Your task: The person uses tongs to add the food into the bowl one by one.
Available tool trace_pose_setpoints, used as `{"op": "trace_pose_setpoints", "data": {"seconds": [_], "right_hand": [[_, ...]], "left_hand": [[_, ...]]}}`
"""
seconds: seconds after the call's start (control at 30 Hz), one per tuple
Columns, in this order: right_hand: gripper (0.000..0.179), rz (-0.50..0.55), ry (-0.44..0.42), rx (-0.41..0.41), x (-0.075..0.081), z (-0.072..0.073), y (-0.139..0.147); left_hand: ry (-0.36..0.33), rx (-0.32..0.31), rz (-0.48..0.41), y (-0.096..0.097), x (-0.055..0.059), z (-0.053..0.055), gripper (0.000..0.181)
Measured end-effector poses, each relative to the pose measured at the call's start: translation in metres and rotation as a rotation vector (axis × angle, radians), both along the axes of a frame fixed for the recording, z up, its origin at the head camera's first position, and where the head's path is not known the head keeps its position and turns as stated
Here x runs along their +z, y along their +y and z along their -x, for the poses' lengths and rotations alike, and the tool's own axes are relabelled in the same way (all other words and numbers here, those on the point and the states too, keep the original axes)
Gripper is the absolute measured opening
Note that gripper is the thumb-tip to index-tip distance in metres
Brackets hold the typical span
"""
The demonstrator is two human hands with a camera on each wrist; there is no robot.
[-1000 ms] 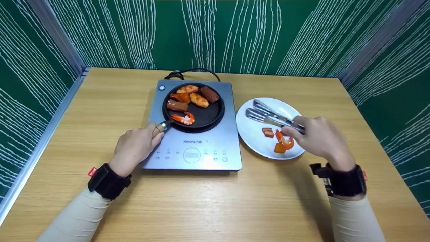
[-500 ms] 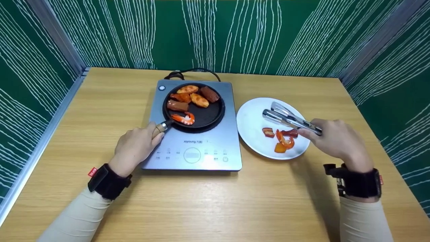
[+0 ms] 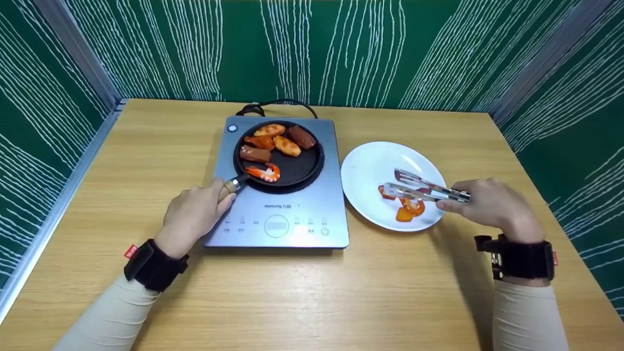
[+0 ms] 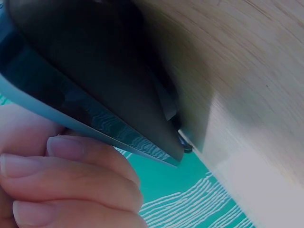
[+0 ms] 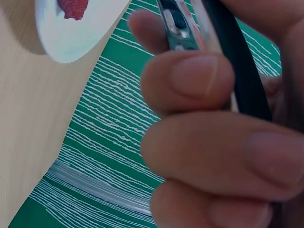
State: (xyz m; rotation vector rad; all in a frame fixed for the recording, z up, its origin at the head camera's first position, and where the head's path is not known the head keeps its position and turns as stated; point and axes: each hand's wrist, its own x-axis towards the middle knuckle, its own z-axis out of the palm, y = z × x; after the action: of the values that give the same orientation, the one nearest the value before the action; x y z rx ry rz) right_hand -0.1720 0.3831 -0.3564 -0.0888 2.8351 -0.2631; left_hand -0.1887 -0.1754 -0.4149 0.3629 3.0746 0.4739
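Note:
In the head view, my left hand grips the wooden handle of a small black frying pan. In the pan lie a shrimp, two brown meat chunks, two golden oval pieces and a reddish-brown piece. My right hand holds metal food tongs, arms apart, low over the white plate. Beneath the tongs, partly covered, are a shrimp, a streaky pork piece and a dark red piece. An orange chunk lies in front. Curled right fingers wrap the tongs in the right wrist view.
Under the pan sits a grey induction cooker, its black cable looping behind. The plate stands close against the cooker's right side. Green panels with white lines border the wooden table at the back and sides.
The tongs first moved right across the plate, then came down and forward over the food pieces. My left hand has kept its grip on the pan handle. The view has shifted slightly.

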Motion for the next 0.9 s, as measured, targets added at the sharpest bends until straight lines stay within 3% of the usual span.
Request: {"op": "trace_pose_setpoints", "data": {"seconds": [0.13,0.43,0.9], "right_hand": [[0.083,-0.024,-0.01,0.027,-0.003,0.002,-0.001],[0.076,-0.041,0.043,0.048,-0.007,0.004,-0.008],[0.08,-0.03,0.051,0.026,-0.014,0.009,-0.012]], "left_hand": [[-0.005,0.006,0.001,0.0,0.0,-0.001,0.033],[0.061,-0.019,0.006,0.0,-0.001,-0.003,0.033],[0.035,-0.006,-0.009,0.0,0.001,-0.003,0.034]]}}
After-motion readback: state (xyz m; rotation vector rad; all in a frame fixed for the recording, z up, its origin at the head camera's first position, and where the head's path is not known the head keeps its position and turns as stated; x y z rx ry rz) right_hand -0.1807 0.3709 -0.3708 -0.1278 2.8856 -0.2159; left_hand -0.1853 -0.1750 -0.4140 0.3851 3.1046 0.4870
